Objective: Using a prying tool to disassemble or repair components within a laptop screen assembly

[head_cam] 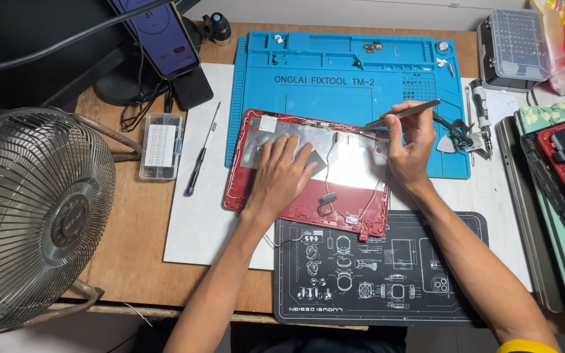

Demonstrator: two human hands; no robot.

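on blue mat's (308, 98) front edge, left hand (281, 175) flat on red cover (308, 212), right hand (408, 145) pinching tweezers (397, 114)

A wooden desk (132, 222) carries a white sheet (197, 216), with a blue work mat (335, 78) and a black printed mat (374, 274) on top of it. A metal fan (31, 216), a clear parts box (160, 145) and a phone stand's base (129, 82) also appear to rest on the wood. A screwdriver (202, 151) lies on the sheet.
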